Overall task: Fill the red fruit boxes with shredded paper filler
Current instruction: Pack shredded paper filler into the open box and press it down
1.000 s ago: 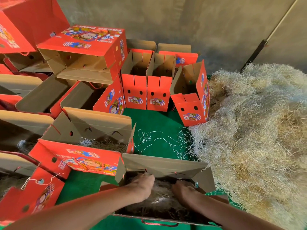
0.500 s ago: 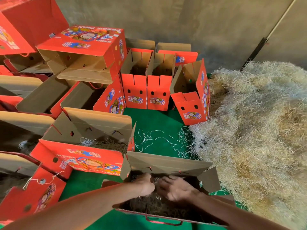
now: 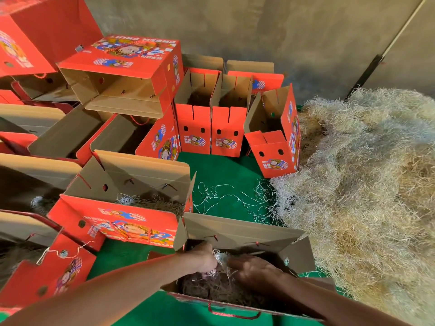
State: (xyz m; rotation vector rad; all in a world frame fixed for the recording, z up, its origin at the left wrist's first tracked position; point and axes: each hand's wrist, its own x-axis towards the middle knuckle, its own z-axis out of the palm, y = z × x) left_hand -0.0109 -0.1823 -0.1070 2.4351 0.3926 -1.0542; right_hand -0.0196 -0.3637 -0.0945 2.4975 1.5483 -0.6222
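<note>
Green mat (image 3: 226, 170) carries open red fruit boxes: upright trio far centre (image 3: 213, 135), tipped box stacked far left (image 3: 122, 74), part-filled box (image 3: 117, 220) at left. Large heap of shredded paper filler (image 3: 357, 191) at right; loose strands strewn on mat between. Nearest box (image 3: 237, 234) open, flaps raised, dark filler inside. Left hand (image 3: 203, 258), fingers curled, grips pale strands (image 3: 219, 261) inside nearest box. Right hand (image 3: 255, 270) beside it, fingers extended, pressing on filler.
</note>
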